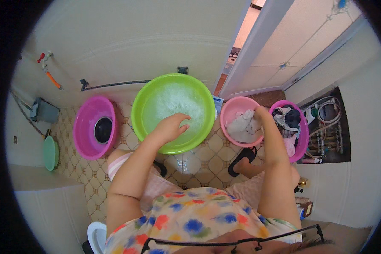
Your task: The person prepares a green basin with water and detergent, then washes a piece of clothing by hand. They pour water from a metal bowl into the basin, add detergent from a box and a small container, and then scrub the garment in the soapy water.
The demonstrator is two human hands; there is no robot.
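reaching with the right hand (261, 113) to white cloth (241, 122) lying bunched inside the pink basin (230, 109), with one fold pointing handward but long axis unclear and grip closure impossible to tell, while holding the left hand (172, 128) empty and loosely spread above sudsy water (171, 99) in the green basin (139, 111).

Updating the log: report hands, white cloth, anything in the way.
Left hand open over suds in green basin. Right hand at white cloth, grip unclear. Cloth in light-pink basin. No obstruction seen.
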